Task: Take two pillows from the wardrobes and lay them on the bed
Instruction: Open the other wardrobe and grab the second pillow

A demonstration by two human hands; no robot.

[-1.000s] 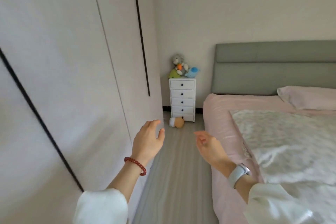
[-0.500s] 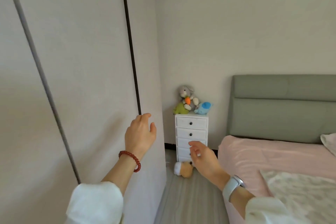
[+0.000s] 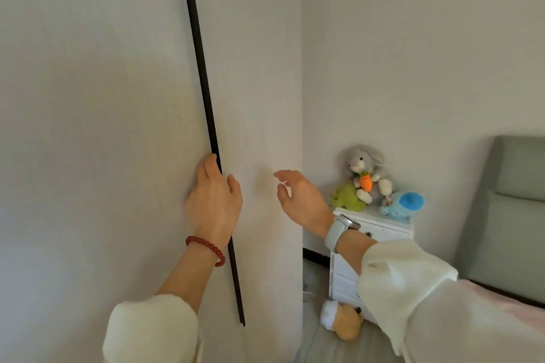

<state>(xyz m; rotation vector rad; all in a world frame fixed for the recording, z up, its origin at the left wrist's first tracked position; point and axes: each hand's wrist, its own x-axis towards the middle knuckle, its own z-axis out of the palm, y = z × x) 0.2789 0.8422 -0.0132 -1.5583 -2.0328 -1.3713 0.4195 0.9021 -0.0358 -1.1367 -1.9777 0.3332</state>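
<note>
The pale wardrobe door [image 3: 103, 127] fills the left half of the view, shut, with a long black handle strip [image 3: 203, 82] running down it. My left hand [image 3: 213, 200], red bead bracelet at the wrist, lies over the strip with fingertips curled at its edge. My right hand [image 3: 300, 197], wearing a pale watch, hovers open in front of the wardrobe's right panel [image 3: 265, 97], a little apart from it. Only a pink corner of the bed [image 3: 507, 300] shows at the lower right, below the grey-green headboard [image 3: 513, 215]. No pillow is in view.
A white drawer chest [image 3: 383, 230] stands in the corner beyond the wardrobe, with a grey rabbit toy [image 3: 365, 168], a green toy [image 3: 346, 197] and a blue toy [image 3: 404, 203] on top. A tan plush [image 3: 345, 323] lies on the floor at its foot.
I have stepped closer and turned towards the wardrobe; the bed slid out to the right. My left hand rose onto the black handle strip, and my right hand lifted towards the door.
</note>
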